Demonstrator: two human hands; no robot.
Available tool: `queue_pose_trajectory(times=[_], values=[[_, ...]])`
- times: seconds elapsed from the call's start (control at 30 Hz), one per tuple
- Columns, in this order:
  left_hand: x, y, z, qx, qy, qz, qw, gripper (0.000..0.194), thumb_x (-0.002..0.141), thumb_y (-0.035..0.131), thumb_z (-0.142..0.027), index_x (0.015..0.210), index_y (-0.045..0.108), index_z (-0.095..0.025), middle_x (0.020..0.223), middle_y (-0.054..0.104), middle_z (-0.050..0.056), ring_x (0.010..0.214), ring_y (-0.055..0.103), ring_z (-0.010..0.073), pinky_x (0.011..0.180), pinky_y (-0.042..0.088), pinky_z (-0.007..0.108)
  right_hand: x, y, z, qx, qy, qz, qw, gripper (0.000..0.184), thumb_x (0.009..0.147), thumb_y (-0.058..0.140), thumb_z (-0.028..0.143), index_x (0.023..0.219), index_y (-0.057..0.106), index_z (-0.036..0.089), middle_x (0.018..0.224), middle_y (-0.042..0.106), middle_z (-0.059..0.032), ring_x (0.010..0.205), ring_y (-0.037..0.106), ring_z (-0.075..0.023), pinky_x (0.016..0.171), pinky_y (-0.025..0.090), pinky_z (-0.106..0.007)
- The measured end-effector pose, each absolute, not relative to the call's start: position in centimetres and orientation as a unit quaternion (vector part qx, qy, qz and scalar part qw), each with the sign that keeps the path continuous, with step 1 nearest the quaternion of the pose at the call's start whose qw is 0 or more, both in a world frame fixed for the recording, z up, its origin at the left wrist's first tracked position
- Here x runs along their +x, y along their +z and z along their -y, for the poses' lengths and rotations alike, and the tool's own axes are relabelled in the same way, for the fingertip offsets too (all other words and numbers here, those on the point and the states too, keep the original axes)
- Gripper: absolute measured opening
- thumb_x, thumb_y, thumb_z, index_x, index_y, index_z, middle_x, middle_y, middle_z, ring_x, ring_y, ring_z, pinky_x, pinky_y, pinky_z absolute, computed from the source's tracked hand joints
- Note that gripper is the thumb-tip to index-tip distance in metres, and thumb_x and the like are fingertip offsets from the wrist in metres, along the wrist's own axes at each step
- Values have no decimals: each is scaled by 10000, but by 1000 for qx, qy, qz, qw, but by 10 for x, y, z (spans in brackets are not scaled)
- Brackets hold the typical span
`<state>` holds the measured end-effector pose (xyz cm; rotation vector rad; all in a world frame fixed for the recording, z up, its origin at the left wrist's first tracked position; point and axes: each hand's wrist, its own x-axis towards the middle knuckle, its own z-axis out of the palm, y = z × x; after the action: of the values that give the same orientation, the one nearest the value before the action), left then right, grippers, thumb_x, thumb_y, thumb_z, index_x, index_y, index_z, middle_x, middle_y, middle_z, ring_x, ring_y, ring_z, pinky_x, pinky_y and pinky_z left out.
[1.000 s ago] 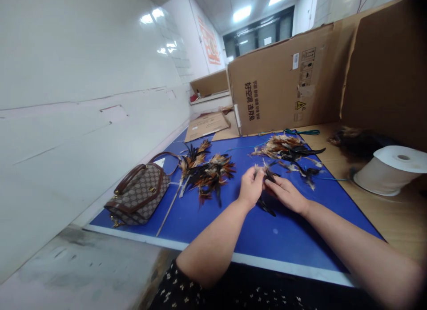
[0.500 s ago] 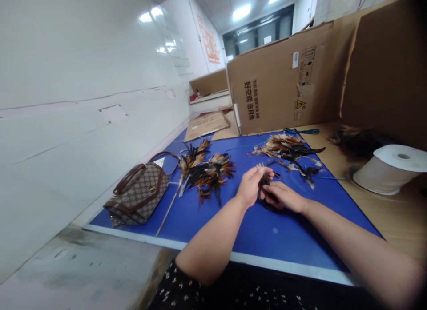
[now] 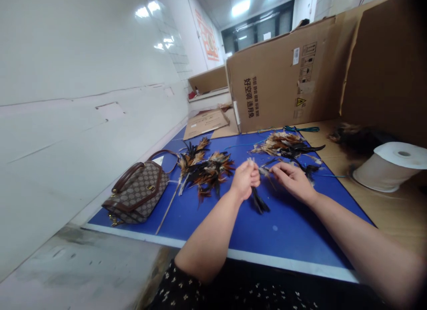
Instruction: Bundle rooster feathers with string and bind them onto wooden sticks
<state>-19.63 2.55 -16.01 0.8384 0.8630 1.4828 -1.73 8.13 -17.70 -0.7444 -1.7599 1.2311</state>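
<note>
My left hand point(image 3: 245, 180) is closed around a small bunch of black feathers point(image 3: 259, 202). Pale quill ends poke out above the fist, and the dark tips hang below it over the blue board. My right hand point(image 3: 293, 182), just to the right, pinches a thin feather point(image 3: 264, 171) between thumb and forefinger. A pile of brown, cream and black feathers point(image 3: 280, 144) lies beyond my hands. To the left sit more bundles of brown and black feathers point(image 3: 213, 170).
A patterned handbag point(image 3: 143, 190) rests at the board's left side. On the right stands a large white spool point(image 3: 390, 167) beside a dark feather heap point(image 3: 353, 138). A big cardboard box point(image 3: 276, 83) stands behind the blue board point(image 3: 287, 243); teal cord point(image 3: 302, 129) lies near it.
My hands have moved apart. The left shifted slightly left with the black feathers, now hanging below its fist; the right drew away to the right, pinching a thin feather.
</note>
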Motion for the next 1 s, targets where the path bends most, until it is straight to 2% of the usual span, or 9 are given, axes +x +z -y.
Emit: queue_pose_trajectory(times=[0.13,0.2,0.27,0.43,0.57,0.67,0.8,0.87,1.0], values=[[-187,-167,-17,430,477,-352,681,455,890,740,-577,874,498,-192,628,331,-89,454,247,30,454,180,158,-14,-170,-78,-264,472,723,429,499,938,662,564,1251,728,182,871,695,-54,691,556,-159,608,459,-285],[-184,-166,-13,441,455,-336,697,441,902,728,-562,872,487,-194,630,335,-88,453,254,30,454,186,155,-13,-169,-78,-241,478,737,413,484,944,663,557,1220,761,172,996,723,-92,747,591,-165,621,476,-281],[-185,-165,-11,448,439,-328,707,429,911,722,-548,874,483,-193,636,336,-87,454,259,29,456,189,154,-11,-170,-80,-231,492,734,408,458,936,678,559,1142,793,166,1036,725,-103,760,600,-161,614,474,-272],[-187,-163,-10,459,387,-305,739,400,930,706,-534,946,529,-176,683,361,-75,468,266,22,473,215,157,-10,-173,-84,-218,552,695,406,387,897,753,537,941,779,153,794,657,-36,635,537,-122,579,438,-264],[-182,-168,-13,437,447,-311,716,427,866,794,-501,962,529,-180,726,444,-53,481,293,17,482,211,165,-11,-173,-83,-225,512,707,433,402,903,737,550,831,738,155,803,651,-41,655,536,-128,591,450,-267],[-181,-172,-19,415,536,-340,652,443,800,857,-466,929,566,-157,702,474,-49,475,298,12,476,194,173,-14,-177,-83,-278,442,704,481,387,937,692,542,989,780,169,856,705,-62,720,601,-167,663,505,-297],[-184,-177,-26,385,585,-362,614,443,765,877,-451,893,586,-144,679,485,-52,454,281,3,467,177,184,-18,-184,-85,-281,340,732,520,400,983,640,458,1267,761,204,1088,752,-105,983,684,-231,921,541,-377],[-185,-178,-27,381,587,-365,614,447,760,881,-453,894,587,-145,677,485,-54,452,285,3,468,172,185,-20,-185,-85,-264,322,752,510,397,992,621,432,1297,753,215,1108,752,-110,1015,687,-235,971,535,-397],[-184,-177,-25,382,586,-362,616,460,750,888,-462,899,584,-151,681,494,-52,458,318,12,472,188,186,-22,-183,-82,-233,326,777,486,384,994,600,426,1271,768,219,1052,755,-108,944,694,-227,952,553,-411]])
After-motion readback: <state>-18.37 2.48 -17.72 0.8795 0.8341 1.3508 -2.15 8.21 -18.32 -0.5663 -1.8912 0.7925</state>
